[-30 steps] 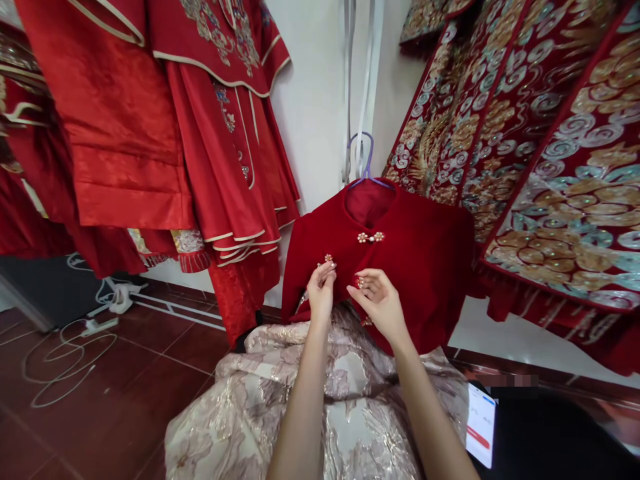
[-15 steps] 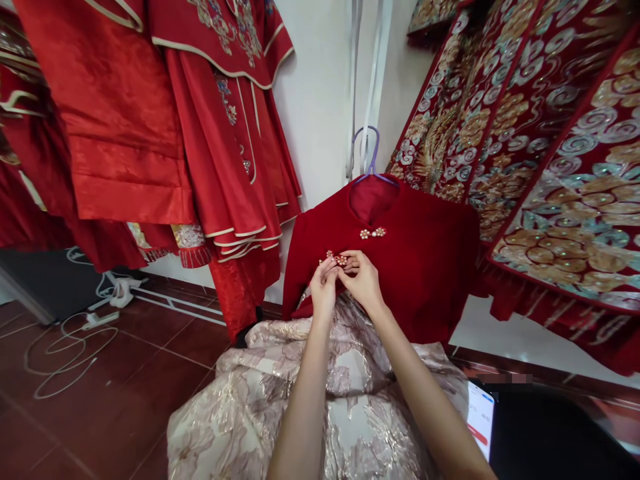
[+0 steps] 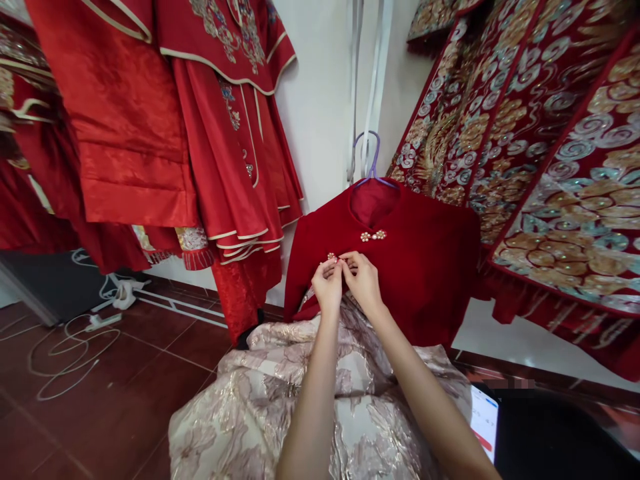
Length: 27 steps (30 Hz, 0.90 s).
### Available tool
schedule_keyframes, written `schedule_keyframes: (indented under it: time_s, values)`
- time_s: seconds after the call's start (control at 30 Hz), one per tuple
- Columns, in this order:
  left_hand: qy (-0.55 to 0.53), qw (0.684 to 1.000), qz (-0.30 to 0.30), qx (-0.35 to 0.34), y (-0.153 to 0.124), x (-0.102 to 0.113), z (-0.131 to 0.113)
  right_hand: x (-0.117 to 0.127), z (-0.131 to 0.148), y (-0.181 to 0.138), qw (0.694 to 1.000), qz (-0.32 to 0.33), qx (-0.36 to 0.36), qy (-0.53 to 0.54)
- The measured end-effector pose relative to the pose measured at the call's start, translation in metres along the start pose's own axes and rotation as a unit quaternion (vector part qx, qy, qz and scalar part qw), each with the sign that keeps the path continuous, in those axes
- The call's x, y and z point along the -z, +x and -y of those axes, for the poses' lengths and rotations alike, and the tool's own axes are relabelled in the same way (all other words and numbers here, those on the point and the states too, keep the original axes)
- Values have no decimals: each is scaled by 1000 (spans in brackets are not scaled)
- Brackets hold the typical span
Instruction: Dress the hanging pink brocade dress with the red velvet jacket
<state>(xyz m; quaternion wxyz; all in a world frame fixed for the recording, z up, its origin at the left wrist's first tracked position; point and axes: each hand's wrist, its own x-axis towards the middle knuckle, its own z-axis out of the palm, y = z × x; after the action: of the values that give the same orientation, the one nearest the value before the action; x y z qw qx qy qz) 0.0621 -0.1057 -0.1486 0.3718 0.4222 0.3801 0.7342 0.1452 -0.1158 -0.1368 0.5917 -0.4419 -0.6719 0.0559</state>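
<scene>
A dark red velvet jacket (image 3: 425,273) hangs before me, its collar lying open around the purple hanger (image 3: 374,150). One flower-shaped clasp (image 3: 373,236) with a pearl-like middle joins the front below the neckline. Lower down, my left hand (image 3: 327,285) pinches a second flower clasp (image 3: 331,257), one blossom of it showing above the fingers. My right hand (image 3: 363,279) meets it there, thumb and fingertips pressed together on the clasp's other side. Most of that clasp is covered by fingers. Under my forearms spreads a pale brocade cloth (image 3: 250,407) with metallic floral patterns.
Red garments (image 3: 135,133) hang at the left, and an embroidered, fringed red garment (image 3: 565,153) at the right. A white rack base (image 3: 180,309) and looped cable (image 3: 65,353) lie on the tiled floor. A lit phone (image 3: 484,420) sits at lower right.
My fingertips have drawn closer together over the lower clasp, and its right part, seen before, is now hidden behind them. The view has shifted slightly.
</scene>
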Motion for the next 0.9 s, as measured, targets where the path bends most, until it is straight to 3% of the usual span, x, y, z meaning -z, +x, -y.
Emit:
schedule_keyframes:
  time_s: [0.1,0.67,0.9]
  values:
    - [21,1000,-7,-2,4,-3,-2,2,-1,0,1000,2,-2,8]
    - [74,990,103,-59,13,16,-1,2,-4,2,1000,-19,-13,19]
    - [90,989,84,-76,15,13,4,4,-2,5,999,-10,-24,24]
